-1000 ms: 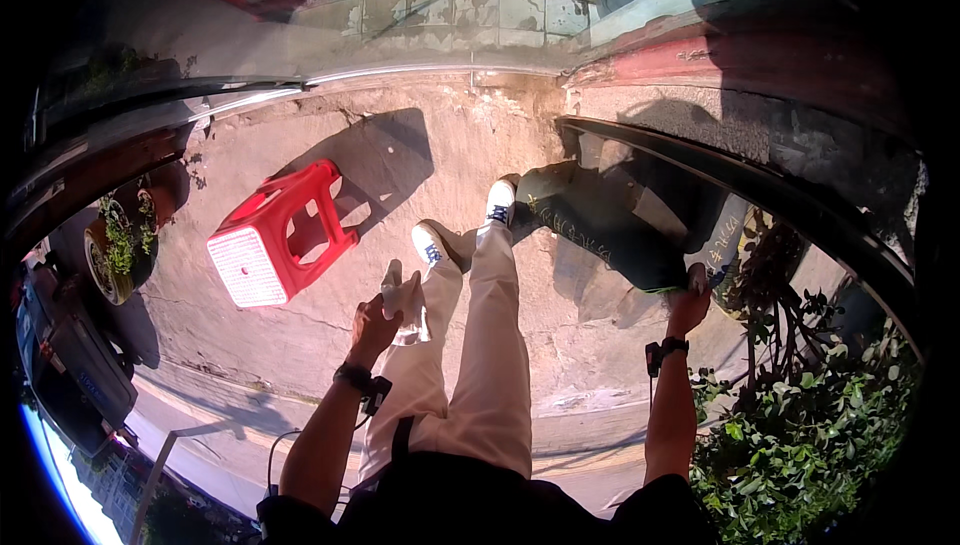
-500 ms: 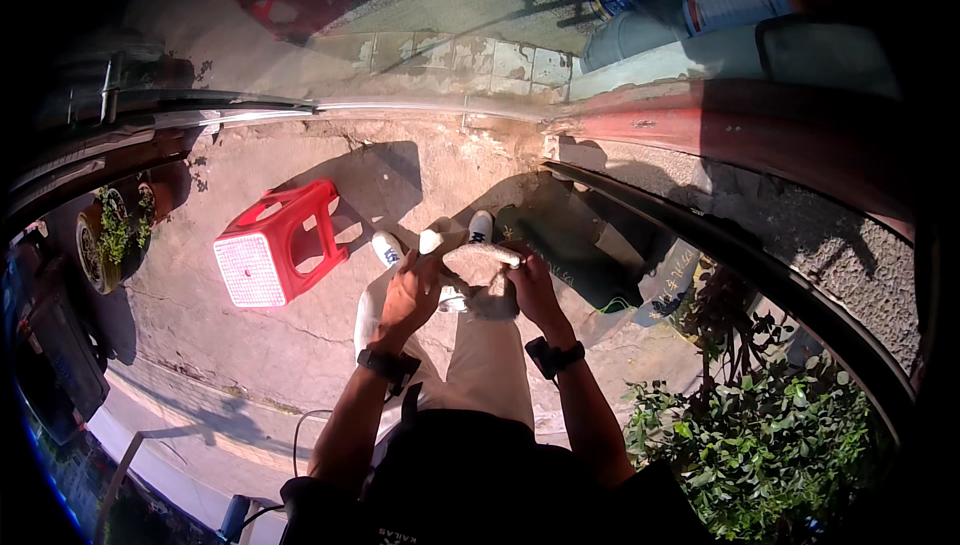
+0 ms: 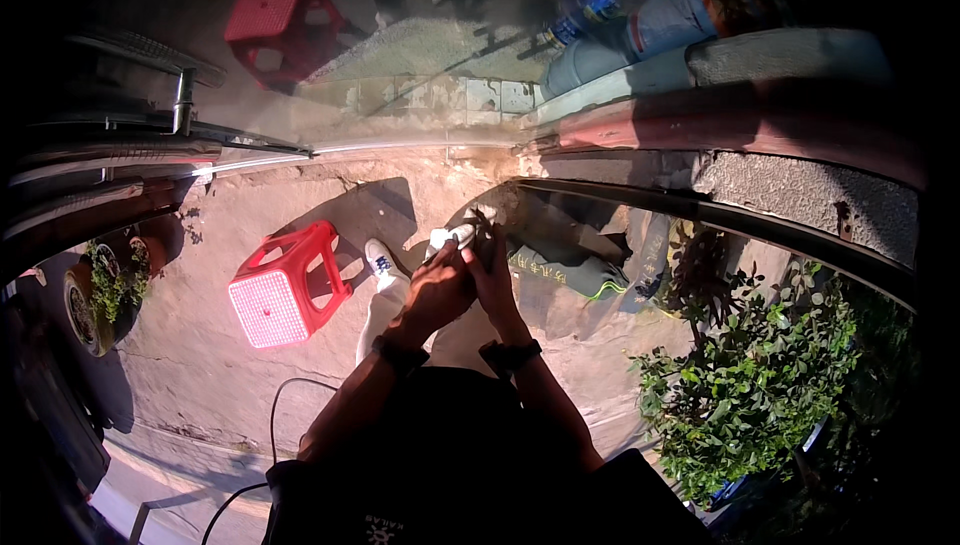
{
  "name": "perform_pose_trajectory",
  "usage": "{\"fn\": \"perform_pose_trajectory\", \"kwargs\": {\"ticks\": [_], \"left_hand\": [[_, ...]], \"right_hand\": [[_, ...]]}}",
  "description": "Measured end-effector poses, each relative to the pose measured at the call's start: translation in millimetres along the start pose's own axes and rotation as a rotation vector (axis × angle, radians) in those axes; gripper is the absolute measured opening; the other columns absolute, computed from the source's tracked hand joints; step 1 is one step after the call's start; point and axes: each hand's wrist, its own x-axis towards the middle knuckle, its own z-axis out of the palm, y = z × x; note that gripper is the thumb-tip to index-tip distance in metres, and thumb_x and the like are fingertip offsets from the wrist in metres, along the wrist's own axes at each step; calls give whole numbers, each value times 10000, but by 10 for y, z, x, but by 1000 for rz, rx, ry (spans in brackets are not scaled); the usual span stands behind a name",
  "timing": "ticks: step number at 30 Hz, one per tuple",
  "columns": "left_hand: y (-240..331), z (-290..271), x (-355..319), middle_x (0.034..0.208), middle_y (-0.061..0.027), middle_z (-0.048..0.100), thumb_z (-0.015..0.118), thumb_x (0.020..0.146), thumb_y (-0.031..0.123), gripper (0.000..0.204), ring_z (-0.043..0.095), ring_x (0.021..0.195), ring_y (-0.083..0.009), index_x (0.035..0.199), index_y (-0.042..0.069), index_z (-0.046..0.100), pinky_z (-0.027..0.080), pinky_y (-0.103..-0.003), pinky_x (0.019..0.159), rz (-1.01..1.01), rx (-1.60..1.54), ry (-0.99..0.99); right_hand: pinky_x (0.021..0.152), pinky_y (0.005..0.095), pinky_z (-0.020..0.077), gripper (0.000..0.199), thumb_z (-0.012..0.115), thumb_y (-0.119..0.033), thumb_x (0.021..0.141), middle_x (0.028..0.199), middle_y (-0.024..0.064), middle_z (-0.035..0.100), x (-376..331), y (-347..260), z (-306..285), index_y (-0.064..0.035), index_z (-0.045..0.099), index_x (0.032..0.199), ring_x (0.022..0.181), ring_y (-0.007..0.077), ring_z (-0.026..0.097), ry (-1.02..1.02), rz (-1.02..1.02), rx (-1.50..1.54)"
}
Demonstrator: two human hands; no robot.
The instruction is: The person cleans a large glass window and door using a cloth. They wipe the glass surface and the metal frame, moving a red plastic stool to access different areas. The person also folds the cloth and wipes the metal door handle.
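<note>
Both hands meet in front of my body, low over the ground. My left hand (image 3: 438, 295) is closed, and a crumpled white cloth piece (image 3: 453, 237) shows at its fingertips. My right hand (image 3: 490, 275) presses against it from the right, its fingers bent round the same cloth. The cloth's exact kind cannot be made out, and much of it is hidden by fingers and shadow. Dark bands sit on both wrists. Beyond the hands, my left shoe (image 3: 379, 256) stands on the ground, white with blue marks. My other shoe is mostly hidden behind the hands.
A red plastic stool (image 3: 290, 285) stands on the left. Potted plants (image 3: 105, 290) line the far left; a leafy bush (image 3: 750, 385) fills the lower right. A dark mat (image 3: 565, 270) lies right of my hands. Behind the glass are another red stool (image 3: 270, 20) and large blue bottles (image 3: 640, 30).
My hands, earlier apart with the pale cloth stretched between them, have come together and moved slightly forward. The cloth is now bunched up. The view has shifted a little.
</note>
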Motion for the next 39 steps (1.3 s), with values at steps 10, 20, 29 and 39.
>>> {"fn": "perform_pose_trajectory", "kwargs": {"ticks": [10, 20, 29, 39], "left_hand": [[-348, -827, -29, 1157, -190, 686, 660, 853, 110, 340, 603, 1153, -409, 1190, 96, 700, 517, -470, 980, -388, -223, -79], [-1129, -791, -1205, 1032, -169, 691, 664, 834, 82, 244, 683, 962, -370, 1073, 81, 711, 569, -446, 828, -780, 31, 94], [-941, -1116, -1920, 1000, -176, 655, 671, 886, 120, 252, 660, 900, -260, 1126, 58, 624, 528, -358, 762, -941, -116, 328], [-1005, -1727, -2055, 1215, -138, 633, 686, 887, 44, 588, 647, 1037, -246, 1421, 19, 441, 556, -390, 864, -1125, -1007, 983]], "right_hand": [[1099, 377, 374, 483, 620, -187, 1012, 1359, 187, 543, 877, -883, -734, 53, 462, 1400, 1223, 261, 522, 748, -389, -268], [1109, 438, 430, 561, 616, -45, 989, 1452, 337, 450, 1915, -2004, -431, 128, 387, 1471, 1294, 361, 539, 1218, -890, -64], [1082, 433, 409, 536, 557, 143, 878, 1379, 237, 450, 1465, -1972, 2143, 47, 533, 1405, 1239, 367, 522, 959, -999, 35], [947, 464, 430, 470, 704, 16, 687, 1256, 57, 551, 1212, -1931, 3828, -224, 796, 1080, 1146, 333, 456, 442, -1205, -35]]}}
